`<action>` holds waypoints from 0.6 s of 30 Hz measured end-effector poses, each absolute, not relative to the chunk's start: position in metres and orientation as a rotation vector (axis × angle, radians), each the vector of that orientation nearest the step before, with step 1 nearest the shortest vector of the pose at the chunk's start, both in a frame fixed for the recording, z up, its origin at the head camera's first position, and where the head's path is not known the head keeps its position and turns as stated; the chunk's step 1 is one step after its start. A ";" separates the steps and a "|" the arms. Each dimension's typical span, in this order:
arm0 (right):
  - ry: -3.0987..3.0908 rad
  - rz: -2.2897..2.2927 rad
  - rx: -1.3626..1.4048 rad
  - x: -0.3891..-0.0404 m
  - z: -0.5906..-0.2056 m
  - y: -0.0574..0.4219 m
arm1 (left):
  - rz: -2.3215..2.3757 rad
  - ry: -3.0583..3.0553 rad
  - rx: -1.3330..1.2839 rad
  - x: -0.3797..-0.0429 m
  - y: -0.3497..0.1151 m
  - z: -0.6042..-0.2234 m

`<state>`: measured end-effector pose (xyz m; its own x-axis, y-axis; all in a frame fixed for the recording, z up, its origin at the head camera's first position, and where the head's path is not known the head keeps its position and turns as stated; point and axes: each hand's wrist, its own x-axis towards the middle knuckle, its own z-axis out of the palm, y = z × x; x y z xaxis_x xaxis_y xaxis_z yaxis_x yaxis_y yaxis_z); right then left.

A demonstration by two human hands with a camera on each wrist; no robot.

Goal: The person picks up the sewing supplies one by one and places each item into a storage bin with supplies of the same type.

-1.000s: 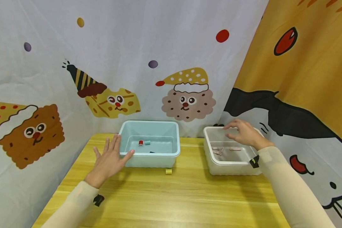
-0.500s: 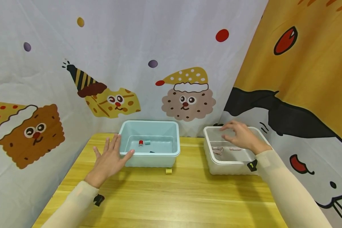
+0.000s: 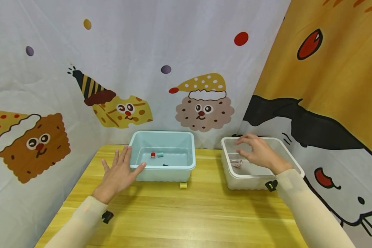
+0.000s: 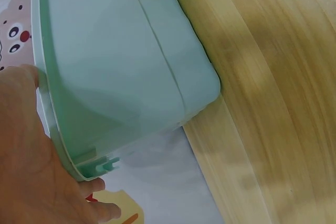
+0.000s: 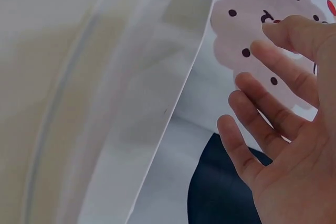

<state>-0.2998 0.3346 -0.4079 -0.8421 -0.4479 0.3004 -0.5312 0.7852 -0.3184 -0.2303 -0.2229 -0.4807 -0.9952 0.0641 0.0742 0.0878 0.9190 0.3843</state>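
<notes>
My left hand (image 3: pixel 119 174) rests with spread fingers on the front left corner of a light blue plastic bin (image 3: pixel 164 175); the left wrist view shows its rim (image 4: pixel 46 93) under the hand. Inside that bin lie a small red spool (image 3: pixel 153 155), a pale teal spool (image 3: pixel 160 154) and a dark item (image 3: pixel 165 165) mostly hidden by the front wall. Over a white bin (image 3: pixel 251 182) hovers my right hand (image 3: pixel 258 153), fingers bent loosely and holding nothing. Pinkish clear pieces (image 3: pixel 236 163) lie in the white bin; my hand hides part of its inside.
A small yellow spool (image 3: pixel 183 186) lies on the wooden table (image 3: pixel 186 213), just in front of the light blue bin's right corner. Behind both bins hangs a printed cloth (image 3: pixel 130 44), and another printed cloth side (image 3: pixel 328 131) stands close on the right.
My right hand has drifted left and slightly down over the white bin, now covering a pinkish piece seen earlier. The left hand stays where it was.
</notes>
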 end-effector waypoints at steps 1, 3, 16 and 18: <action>-2.759 0.583 0.775 -0.299 -0.409 0.334 | -0.608 -3.017 -0.120 -0.230 -0.223 -0.481; -2.739 0.583 0.796 -0.298 -0.410 0.331 | -0.606 -3.016 -0.119 -0.231 -0.223 -0.481; -2.706 0.577 0.845 -0.288 -0.419 0.315 | -0.608 -3.027 -0.112 -0.230 -0.222 -0.481; -2.700 0.585 0.852 -0.286 -0.420 0.313 | -0.603 -3.026 -0.112 -0.230 -0.222 -0.481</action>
